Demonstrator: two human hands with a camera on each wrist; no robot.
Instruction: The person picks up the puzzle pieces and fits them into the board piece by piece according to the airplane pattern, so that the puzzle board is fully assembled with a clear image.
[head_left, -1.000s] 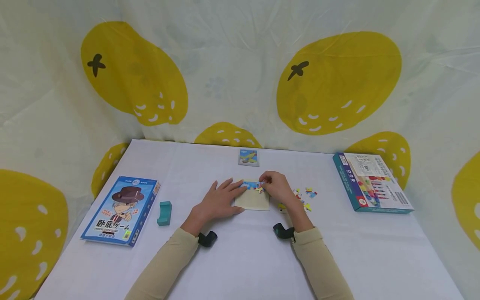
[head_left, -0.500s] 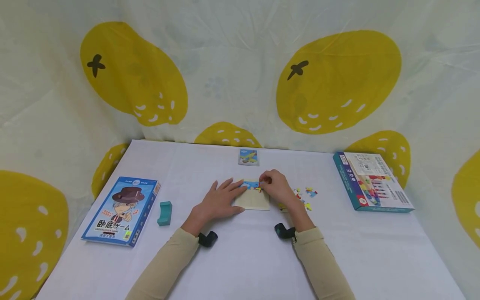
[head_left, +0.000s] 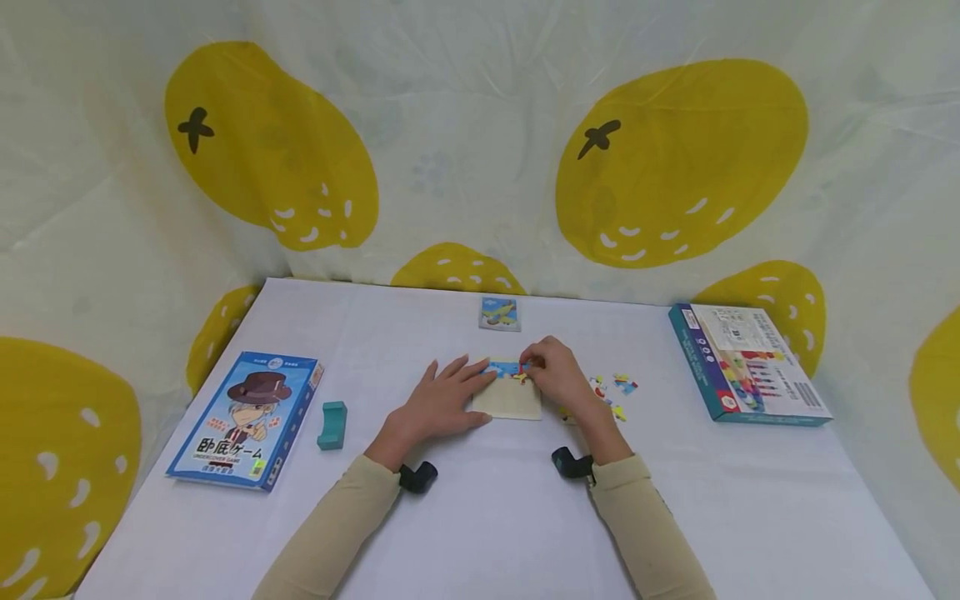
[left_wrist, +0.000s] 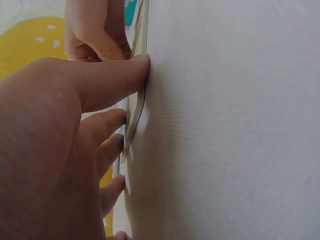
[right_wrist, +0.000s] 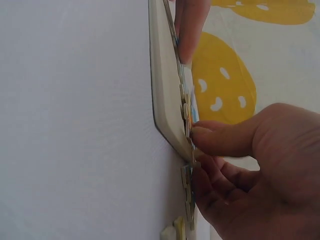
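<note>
- The left hand [head_left: 438,404] lies flat on the white surface [head_left: 487,517], its fingers straight and released. The fingertips rest on the left edge of the puzzle tray [head_left: 508,402], and in the left wrist view the thumb [left_wrist: 107,82] presses against that edge [left_wrist: 136,107].
- The right hand [head_left: 553,375] is at the far right corner of the tray, thumb and forefinger pinching a small puzzle piece [head_left: 521,377] with red and yellow on it. The right wrist view shows the thumb [right_wrist: 220,140] pushing the piece [right_wrist: 189,131] against the tray's face [right_wrist: 162,90].
- The tray is a pale, square board in the middle of the surface. A strip of blue pieces [head_left: 501,367] lies along its far edge, and the rest of its face is bare.
- Loose puzzle pieces [head_left: 609,395] lie scattered just right of the right hand, near the tray.
- A small picture card [head_left: 500,313] showing a yellow plane on blue lies on the far side of the tray, a little apart from it.
- A blue game box [head_left: 246,419] with a hatted cartoon figure lies at the near left, and a small teal block [head_left: 331,425] stands just right of it.
- A second box [head_left: 750,363], teal-edged with print on top, lies at the far right, well apart from the hands.
- Both sleeves are beige, and a dark camera mount sits at each wrist.
</note>
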